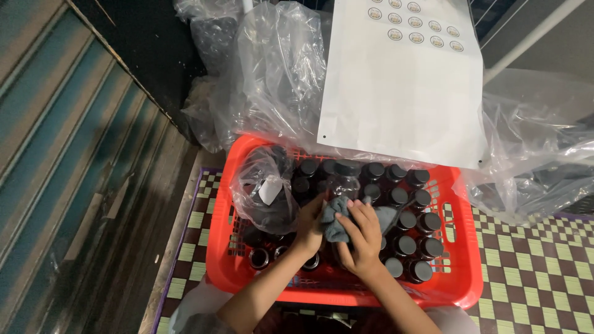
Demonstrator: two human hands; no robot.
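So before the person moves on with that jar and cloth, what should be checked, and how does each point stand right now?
1. Left hand steadies the jar: ok.
2. Right hand presses the grey cloth on the jar: ok.
3. Jar's lid on: ok, a dark cap shows.
4. Red basket flat on the checked mat: ok.
5. Jar's glass wiped clean: cannot tell.
6. Sticker sheet within reach behind the basket: ok.

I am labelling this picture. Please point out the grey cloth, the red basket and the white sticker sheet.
grey cloth [334,226]: head view, on the bunched fold between the two hands.
red basket [467,247]: head view, on its right rim.
white sticker sheet [402,93]: head view, on the blank middle of the sheet.
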